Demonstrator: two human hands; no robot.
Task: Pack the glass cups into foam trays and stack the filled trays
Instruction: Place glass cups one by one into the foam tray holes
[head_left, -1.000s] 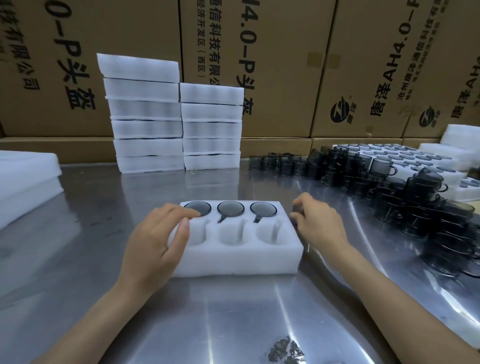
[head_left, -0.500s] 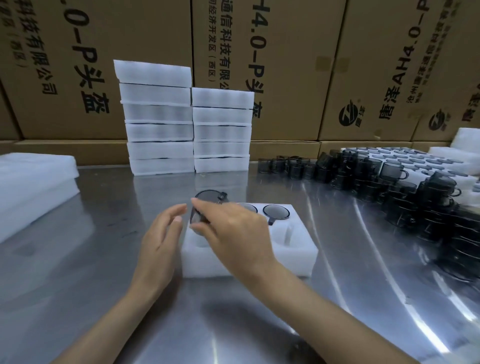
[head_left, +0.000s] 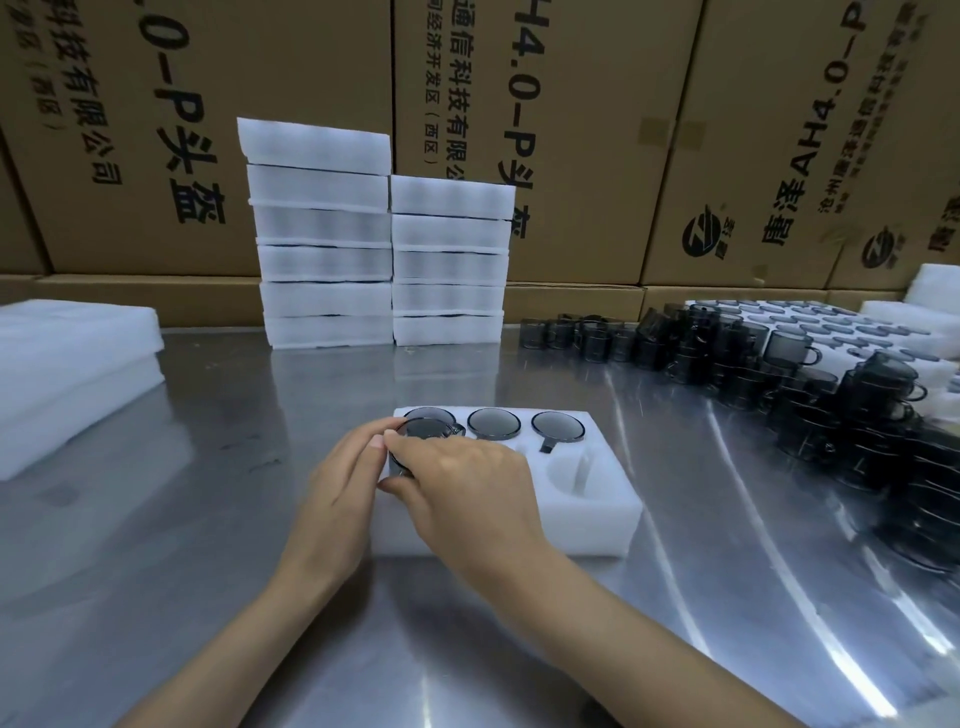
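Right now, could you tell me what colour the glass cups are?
Dark smoky grey cups, translucent; head view.
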